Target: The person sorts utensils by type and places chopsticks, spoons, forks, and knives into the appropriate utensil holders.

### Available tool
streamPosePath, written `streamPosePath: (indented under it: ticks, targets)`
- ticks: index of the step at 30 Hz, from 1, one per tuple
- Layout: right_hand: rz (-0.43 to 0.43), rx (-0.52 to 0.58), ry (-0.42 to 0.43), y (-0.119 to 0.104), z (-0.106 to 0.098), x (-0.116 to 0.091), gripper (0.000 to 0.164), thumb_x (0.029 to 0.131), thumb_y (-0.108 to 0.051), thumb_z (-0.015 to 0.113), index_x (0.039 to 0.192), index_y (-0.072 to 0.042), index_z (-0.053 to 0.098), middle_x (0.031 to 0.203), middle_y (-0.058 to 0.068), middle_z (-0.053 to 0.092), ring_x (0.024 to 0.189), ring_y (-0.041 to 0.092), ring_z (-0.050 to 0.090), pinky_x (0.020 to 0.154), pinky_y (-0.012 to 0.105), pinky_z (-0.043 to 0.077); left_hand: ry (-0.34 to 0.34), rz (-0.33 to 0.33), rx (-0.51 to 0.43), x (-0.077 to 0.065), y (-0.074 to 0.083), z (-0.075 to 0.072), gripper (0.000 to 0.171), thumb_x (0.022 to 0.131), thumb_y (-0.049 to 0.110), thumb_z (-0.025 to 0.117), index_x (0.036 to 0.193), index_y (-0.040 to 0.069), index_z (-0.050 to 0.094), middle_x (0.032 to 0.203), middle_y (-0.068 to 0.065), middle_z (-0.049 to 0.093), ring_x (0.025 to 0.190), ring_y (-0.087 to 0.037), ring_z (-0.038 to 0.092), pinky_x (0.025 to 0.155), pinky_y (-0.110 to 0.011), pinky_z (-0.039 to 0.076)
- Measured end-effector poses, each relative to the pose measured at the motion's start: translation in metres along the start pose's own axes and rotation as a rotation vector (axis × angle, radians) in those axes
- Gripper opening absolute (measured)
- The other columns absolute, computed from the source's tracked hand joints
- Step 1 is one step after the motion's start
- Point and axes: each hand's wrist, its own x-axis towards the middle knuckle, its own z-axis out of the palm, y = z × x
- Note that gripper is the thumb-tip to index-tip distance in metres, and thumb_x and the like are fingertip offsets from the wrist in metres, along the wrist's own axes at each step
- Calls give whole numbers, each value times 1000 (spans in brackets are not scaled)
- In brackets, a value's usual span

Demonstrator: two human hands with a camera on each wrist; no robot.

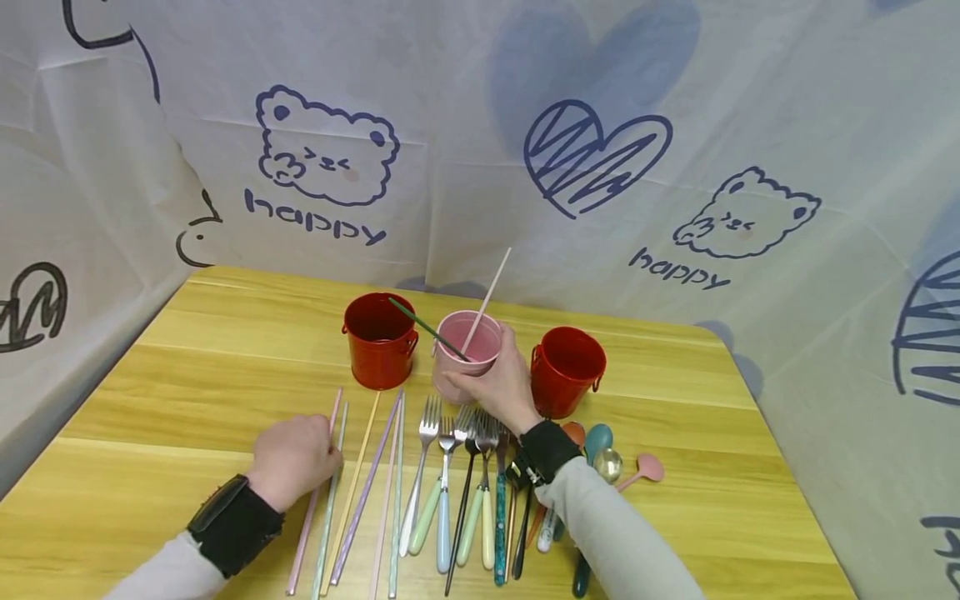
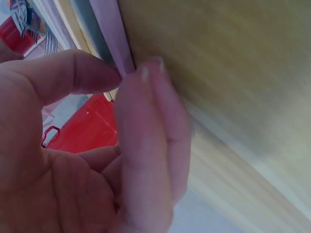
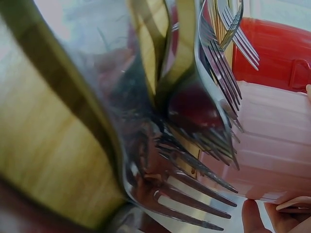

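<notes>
My left hand (image 1: 294,460) pinches a pink straw (image 1: 303,533) between thumb and fingers, at the left end of a row of straws. In the left wrist view that straw (image 2: 112,34) runs up from the fingertips (image 2: 155,73). My right hand (image 1: 501,383) grips a pink bucket (image 1: 450,379) by its near right side, thumb in front. A dark green straw (image 1: 420,321) and a pale pink straw (image 1: 491,287) lean out of the bucket. In the right wrist view, fingers (image 3: 252,218) touch the bucket wall (image 3: 272,141).
A red bucket (image 1: 381,358) stands left of the pink one, another red bucket (image 1: 566,375) right of it. Several forks (image 1: 444,508) lie in front of them. Several spoons (image 1: 600,437) lie partly under my right forearm. A printed cloth (image 1: 465,150) hangs behind the wooden table (image 1: 225,358).
</notes>
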Motion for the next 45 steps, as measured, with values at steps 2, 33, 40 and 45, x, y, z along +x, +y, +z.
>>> streamPosePath:
  ticks: [2, 33, 40, 45]
  targets:
    - [1, -3, 0, 0, 0, 0, 91, 67, -35, 84, 138, -10, 33, 130, 9, 53, 115, 26, 52, 93, 43, 48, 33, -1, 10, 0, 1, 2, 30, 77, 16, 66, 57, 12, 44, 50, 0, 42, 45, -16, 43, 37, -29, 33]
    - [-1, 0, 9, 2, 1, -1, 93, 66, -36, 85, 139, -11, 32, 129, 5, 52, 114, 22, 52, 92, 42, 48, 148, 46, -302, -4, -4, -30, 13, 84, 14, 63, 88, 3, 59, 64, 0, 56, 48, -11, 48, 42, -28, 40]
    - [4, 4, 6, 2, 1, -2, 94, 66, -35, 85, 140, -11, 31, 130, 6, 52, 114, 23, 52, 92, 42, 49, 329, 171, -376, 0, 0, -34, 11, 86, 12, 61, 95, 5, 61, 75, -1, 64, 62, -10, 61, 49, -25, 50]
    - [6, 9, 0, 2, 0, -2, 94, 66, -36, 84, 140, -11, 31, 130, 6, 52, 114, 23, 52, 92, 42, 49, 455, 219, -452, 2, 4, -36, 12, 88, 10, 60, 99, 5, 61, 80, -3, 66, 68, -15, 64, 58, -32, 55]
